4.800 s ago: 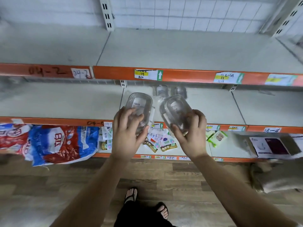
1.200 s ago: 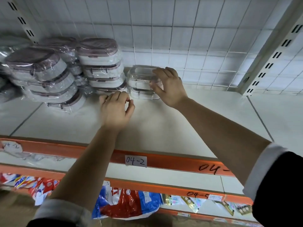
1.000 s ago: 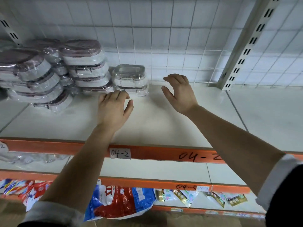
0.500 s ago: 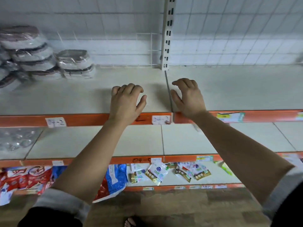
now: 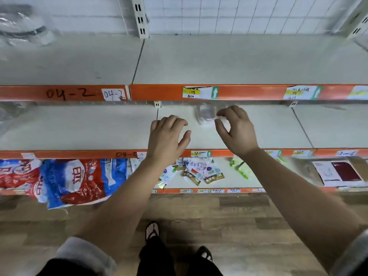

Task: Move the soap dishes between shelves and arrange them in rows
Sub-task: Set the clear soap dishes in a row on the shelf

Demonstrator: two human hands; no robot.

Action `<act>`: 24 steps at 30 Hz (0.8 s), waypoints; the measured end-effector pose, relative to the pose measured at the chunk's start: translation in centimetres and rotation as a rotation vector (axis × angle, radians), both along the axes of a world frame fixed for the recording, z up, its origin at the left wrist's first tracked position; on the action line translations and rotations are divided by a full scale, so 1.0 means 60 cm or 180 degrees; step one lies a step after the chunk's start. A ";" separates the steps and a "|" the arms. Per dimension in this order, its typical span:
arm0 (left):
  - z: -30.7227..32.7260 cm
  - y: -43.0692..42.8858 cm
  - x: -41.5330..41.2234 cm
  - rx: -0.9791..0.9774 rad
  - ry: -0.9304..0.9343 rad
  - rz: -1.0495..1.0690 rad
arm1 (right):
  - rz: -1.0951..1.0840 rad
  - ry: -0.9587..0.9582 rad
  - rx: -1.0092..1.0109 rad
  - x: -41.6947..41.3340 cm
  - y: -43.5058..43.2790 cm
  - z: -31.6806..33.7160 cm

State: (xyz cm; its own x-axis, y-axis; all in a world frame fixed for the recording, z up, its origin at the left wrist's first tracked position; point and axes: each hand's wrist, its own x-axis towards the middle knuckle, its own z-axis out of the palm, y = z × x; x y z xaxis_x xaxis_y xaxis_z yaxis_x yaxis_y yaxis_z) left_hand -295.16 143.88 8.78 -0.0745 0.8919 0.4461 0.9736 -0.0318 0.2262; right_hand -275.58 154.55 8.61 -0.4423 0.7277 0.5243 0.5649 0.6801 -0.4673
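A clear wrapped soap dish [image 5: 207,115] stands at the back of the middle shelf [image 5: 79,126], blurred by motion. My right hand [image 5: 236,130] hovers just right of it, fingers loosely curved and holding nothing. Over the same shelf, left of the dish, my left hand [image 5: 168,138] is empty too, fingers relaxed. A stack of wrapped soap dishes [image 5: 22,26] shows blurred at the far left of the top shelf [image 5: 219,58].
Orange shelf edges [image 5: 249,92] carry price labels. The bottom shelf holds red-and-blue bags [image 5: 65,180], small sachets [image 5: 199,172] and flat boxes [image 5: 338,172]. A white upright [image 5: 140,16] splits the top shelf's back. Wooden floor and my feet are below.
My view swung right and down from the stacked dishes. Both empty hands dropped from the top shelf's edge to the middle shelf, with the right one now next to the single dish.
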 end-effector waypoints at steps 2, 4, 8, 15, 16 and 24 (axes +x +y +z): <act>-0.038 0.005 0.026 -0.0243 -0.0041 -0.0064 | -0.0090 -0.0143 -0.0183 0.030 0.009 -0.039; -0.079 0.016 0.043 -0.0420 -0.0070 -0.0114 | -0.0194 -0.0218 -0.0351 0.051 0.022 -0.078; -0.164 0.056 0.067 -0.0611 -0.0132 -0.0156 | -0.0325 -0.0396 -0.0560 0.077 0.063 -0.156; -0.303 0.181 0.076 -0.1071 -0.0256 -0.0266 | -0.0324 -0.0875 -0.0469 0.103 0.165 -0.288; -0.319 0.204 0.074 -0.1116 -0.0248 -0.0292 | -0.0298 -0.0964 -0.0469 0.105 0.182 -0.303; -0.419 0.387 0.050 -0.1139 -0.0058 -0.0388 | -0.0423 -0.1239 -0.0538 0.075 0.290 -0.393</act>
State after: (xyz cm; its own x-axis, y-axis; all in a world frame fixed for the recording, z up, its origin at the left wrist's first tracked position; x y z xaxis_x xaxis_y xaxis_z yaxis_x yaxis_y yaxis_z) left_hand -292.16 167.10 -16.34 0.0368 0.9939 0.1043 0.9633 -0.0630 0.2611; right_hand -271.09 171.97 -14.99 -0.4800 0.8527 0.2061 0.7981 0.5220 -0.3008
